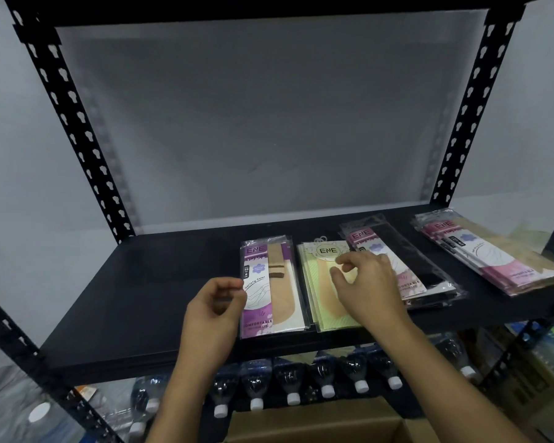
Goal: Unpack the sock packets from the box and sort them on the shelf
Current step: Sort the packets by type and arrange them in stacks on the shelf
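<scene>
Four stacks of sock packets lie on the black shelf point(141, 298). From left to right they are a purple stack point(279, 302), a pale green stack point(320, 302), a pink stack with black socks point(429, 266) and a pink stack with beige socks point(493, 257). My left hand point(215, 305) has loosely curled fingers, and its fingertips touch the left edge of the purple stack. My right hand point(365, 282) lies over the green stack with bent fingers touching its top packet. Neither hand plainly holds a packet. The cardboard box point(301, 423) sits open below, at the bottom edge.
Black slotted uprights point(77, 123) frame the shelf on both sides. Several plastic bottles with white caps point(291, 388) lie on the level below. More cartons and wrapped goods stand at the lower right point(550, 362). The left half of the shelf is bare.
</scene>
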`<action>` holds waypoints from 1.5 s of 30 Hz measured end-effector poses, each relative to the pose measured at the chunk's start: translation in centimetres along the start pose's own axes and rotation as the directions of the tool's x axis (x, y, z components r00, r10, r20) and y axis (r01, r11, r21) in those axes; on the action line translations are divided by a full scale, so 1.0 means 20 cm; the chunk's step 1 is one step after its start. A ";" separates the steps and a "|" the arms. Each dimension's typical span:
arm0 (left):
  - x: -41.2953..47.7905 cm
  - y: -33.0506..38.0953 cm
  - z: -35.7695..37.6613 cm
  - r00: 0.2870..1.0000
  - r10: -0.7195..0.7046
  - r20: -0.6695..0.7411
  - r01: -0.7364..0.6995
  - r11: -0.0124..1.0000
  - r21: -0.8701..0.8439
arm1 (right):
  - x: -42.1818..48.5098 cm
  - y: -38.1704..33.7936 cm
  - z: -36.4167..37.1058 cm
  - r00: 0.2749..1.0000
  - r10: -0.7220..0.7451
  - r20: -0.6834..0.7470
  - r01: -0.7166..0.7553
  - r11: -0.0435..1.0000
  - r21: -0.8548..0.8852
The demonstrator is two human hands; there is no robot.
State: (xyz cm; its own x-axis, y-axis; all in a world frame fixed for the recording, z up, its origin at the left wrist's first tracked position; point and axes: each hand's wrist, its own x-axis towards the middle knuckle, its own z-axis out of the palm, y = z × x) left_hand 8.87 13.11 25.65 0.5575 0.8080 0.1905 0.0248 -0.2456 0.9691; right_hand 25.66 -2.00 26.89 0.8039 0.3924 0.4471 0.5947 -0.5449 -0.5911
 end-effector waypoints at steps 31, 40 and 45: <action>0.12 -0.03 0.09 0.976 -0.211 0.057 0.153 0.844 0.515 | -0.08 -0.32 0.17 0.883 0.188 0.430 -0.089 0.967 -0.240; 0.16 -0.03 0.10 0.959 -0.266 0.100 0.169 0.816 0.553 | -0.06 -0.34 0.21 0.881 0.219 0.419 -0.113 0.958 -0.262; 0.17 -0.02 0.08 0.960 -0.265 0.090 0.174 0.817 0.550 | -0.05 -0.35 0.23 0.884 0.220 0.412 -0.115 0.957 -0.265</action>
State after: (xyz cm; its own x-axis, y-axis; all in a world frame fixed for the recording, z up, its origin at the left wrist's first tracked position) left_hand 12.07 15.05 25.61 0.6034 0.7925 -0.0882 0.5737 -0.3546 0.7383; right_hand 20.77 4.74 27.48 0.8467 0.5320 -0.0116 0.4737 -0.7634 -0.4392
